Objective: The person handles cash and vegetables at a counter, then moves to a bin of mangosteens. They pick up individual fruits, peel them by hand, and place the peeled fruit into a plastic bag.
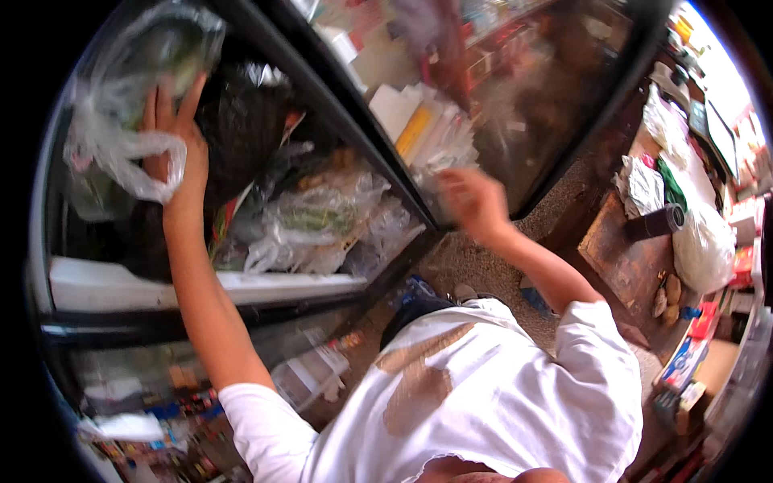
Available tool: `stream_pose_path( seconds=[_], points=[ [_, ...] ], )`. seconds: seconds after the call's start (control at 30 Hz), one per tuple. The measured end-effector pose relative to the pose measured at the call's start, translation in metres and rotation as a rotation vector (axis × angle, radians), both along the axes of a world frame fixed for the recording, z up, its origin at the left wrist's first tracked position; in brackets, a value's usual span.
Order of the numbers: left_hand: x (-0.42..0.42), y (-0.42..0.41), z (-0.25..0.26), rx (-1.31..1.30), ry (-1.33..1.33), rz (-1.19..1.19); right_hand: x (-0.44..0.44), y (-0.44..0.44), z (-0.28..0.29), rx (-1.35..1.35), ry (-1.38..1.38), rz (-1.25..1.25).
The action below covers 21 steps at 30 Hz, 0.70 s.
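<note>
My left hand [175,130] reaches into an upright cooler, its fingers straight and spread against a clear plastic bag [163,54] of green produce. One handle loop of that bag lies across the back of the hand near the wrist. My right hand [474,199], blurred and with bent fingers, is at the lower edge of the open glass door [513,121]; whether it grips the frame cannot be made out. Beside the left hand are a dark plastic bag [241,127] and, lower on the shelf, clear bags [320,217] with green produce inside.
A white ledge [121,284] runs along the cooler's front. At right, a worn wooden table [622,253] carries a dark cylinder [655,223], a full white plastic bag [703,247] and several potato-like items [670,296]. Boxes [682,362] line the lower right. Packaged goods [181,447] lie at lower left.
</note>
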<state>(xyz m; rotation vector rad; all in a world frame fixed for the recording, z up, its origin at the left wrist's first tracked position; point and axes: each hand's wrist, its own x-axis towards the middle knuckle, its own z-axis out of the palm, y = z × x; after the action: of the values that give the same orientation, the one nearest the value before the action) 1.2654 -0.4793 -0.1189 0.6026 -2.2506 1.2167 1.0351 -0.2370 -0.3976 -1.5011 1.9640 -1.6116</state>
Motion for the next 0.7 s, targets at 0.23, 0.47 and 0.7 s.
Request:
stream_pose_path(
  seconds=[0.23,0.47,0.7],
  points=[
    [0.010,0.047,-0.051,0.234,0.483,-0.150,-0.308,0.135,-0.202,-0.246,-0.902,-0.382],
    [0.095,0.148,-0.222,1.166,0.772,-0.044,-0.309,0.070,-0.160,-0.042,-0.704,-0.076],
    [0.268,0.291,-0.466,1.672,1.209,0.356,-0.271,0.085,-0.163,0.185,-0.237,-0.274]
  ],
)
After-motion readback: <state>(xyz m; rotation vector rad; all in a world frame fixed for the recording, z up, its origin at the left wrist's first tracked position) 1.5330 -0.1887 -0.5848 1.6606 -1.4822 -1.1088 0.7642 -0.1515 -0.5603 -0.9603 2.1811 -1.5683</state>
